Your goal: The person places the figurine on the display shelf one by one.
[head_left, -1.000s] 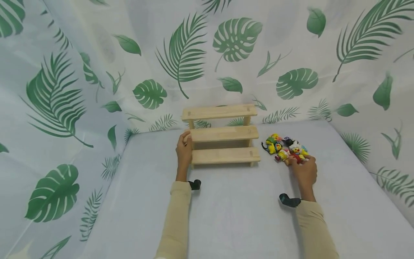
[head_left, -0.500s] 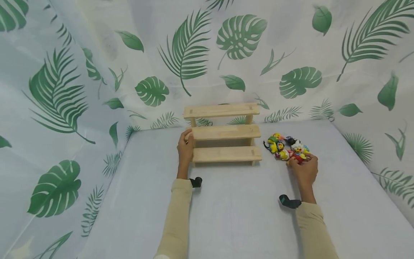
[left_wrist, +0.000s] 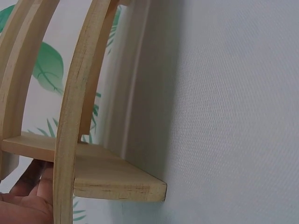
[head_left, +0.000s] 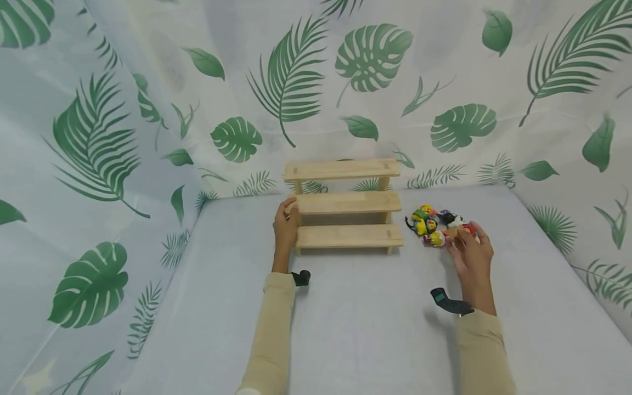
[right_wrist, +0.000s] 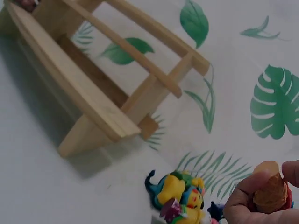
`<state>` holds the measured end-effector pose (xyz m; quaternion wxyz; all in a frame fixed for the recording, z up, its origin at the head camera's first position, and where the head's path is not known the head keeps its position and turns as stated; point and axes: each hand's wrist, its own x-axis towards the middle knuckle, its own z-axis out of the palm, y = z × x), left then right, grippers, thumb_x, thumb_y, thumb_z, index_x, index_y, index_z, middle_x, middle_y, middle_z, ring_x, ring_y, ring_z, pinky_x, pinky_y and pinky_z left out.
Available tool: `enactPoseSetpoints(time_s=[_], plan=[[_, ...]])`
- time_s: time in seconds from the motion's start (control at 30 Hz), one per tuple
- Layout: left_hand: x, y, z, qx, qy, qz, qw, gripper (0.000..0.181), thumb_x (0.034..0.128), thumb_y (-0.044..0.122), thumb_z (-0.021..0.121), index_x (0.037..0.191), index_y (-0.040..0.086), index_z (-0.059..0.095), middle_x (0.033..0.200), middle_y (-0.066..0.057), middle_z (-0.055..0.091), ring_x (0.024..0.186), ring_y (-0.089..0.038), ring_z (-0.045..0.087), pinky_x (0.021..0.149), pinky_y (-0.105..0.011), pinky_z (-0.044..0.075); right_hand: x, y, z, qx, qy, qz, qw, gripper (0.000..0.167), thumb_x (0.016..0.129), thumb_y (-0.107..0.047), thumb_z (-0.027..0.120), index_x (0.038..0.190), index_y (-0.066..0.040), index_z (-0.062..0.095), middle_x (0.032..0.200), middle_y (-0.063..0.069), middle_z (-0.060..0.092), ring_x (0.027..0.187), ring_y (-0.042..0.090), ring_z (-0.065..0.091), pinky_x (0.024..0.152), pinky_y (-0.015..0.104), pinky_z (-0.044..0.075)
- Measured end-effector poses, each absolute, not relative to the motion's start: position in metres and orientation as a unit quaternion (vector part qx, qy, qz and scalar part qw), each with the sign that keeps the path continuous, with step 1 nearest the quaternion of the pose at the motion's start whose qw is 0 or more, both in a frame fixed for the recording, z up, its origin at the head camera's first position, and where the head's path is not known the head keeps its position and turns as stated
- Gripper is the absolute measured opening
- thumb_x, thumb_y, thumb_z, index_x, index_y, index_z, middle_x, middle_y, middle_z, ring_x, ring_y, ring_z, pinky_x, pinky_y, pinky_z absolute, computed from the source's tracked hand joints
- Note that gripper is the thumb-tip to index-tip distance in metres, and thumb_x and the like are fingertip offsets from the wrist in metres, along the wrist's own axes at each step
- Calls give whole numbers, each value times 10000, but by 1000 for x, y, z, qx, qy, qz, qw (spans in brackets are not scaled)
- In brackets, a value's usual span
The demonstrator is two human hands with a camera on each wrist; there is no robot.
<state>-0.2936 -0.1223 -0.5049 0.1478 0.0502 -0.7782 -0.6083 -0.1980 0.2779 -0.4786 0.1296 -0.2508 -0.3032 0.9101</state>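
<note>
A three-tier wooden shelf (head_left: 349,203) stands against the back wall. The left hand (head_left: 285,227) holds its left side near the middle tier; in the left wrist view that hand (left_wrist: 30,198) shows at the shelf's side panel. Right of the shelf lies a pile of small colourful figurines (head_left: 425,222). At the pile's right edge, the right hand (head_left: 473,263) pinches an orange-brown and red figurine (head_left: 451,232). In the right wrist view, the thumb and fingers of the right hand (right_wrist: 254,200) are round that figurine (right_wrist: 271,191), its far side hidden.
Leaf-printed cloth walls (head_left: 370,109) rise behind and at both sides of the white table surface (head_left: 365,318). A black wrist camera (head_left: 446,302) sits by the right wrist, another (head_left: 302,278) by the left.
The right hand has lifted slightly from the pile with a figurine between its fingers. The left hand stays at the shelf's side. The head view has shifted a little.
</note>
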Motion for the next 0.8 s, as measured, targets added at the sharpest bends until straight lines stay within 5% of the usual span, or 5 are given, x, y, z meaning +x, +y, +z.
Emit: enactPoseSetpoints(time_s=[0.13, 0.23, 0.37, 0.53, 0.8], plan=[[-294, -123, -504, 49, -776, -609, 155, 311, 1007, 365, 509, 1284, 265, 606, 1155, -112, 657, 928, -282, 652, 720, -368, 521, -204, 265, -465, -194, -319, 923, 96, 446, 925, -169, 646, 1336, -193, 474, 1231, 25, 464, 1121, 170, 504, 728, 268, 501], [-294, -123, -504, 48, -776, -610, 156, 311, 1008, 365, 511, 1284, 259, 608, 1247, -104, 639, 1001, -277, 650, 802, -413, 529, -211, 253, -457, -163, -371, 911, 70, 452, 920, -213, 637, 1332, -160, 459, 1204, 35, 476, 1029, 157, 573, 686, 247, 513], [-293, -121, -505, 45, -774, -613, 149, 307, 1011, 359, 508, 1284, 259, 607, 1111, -141, 666, 955, -270, 653, 794, -420, 530, -222, 239, -447, -123, -412, 903, 11, 417, 922, -176, 645, 1277, -140, 430, 1115, 19, 602, 908, 137, 627, 632, 247, 515], [-293, -121, -506, 50, -771, -615, 155, 290, 1009, 343, 517, 1272, 267, 615, 957, -107, 653, 861, -229, 640, 736, -333, 512, -239, 221, -437, -65, -404, 910, -64, 295, 954, -138, 604, 1215, -70, 487, 1077, 56, 661, 942, 157, 655, 646, 260, 511], [-293, -122, -504, 43, -769, -618, 157, 304, 1008, 339, 517, 1283, 255, 617, 916, -106, 643, 807, -185, 618, 704, -303, 502, -263, 188, -418, -1, -450, 891, -67, 531, 978, -78, 552, 1434, -200, 308, 1152, 60, 569, 940, 153, 694, 725, 280, 543]])
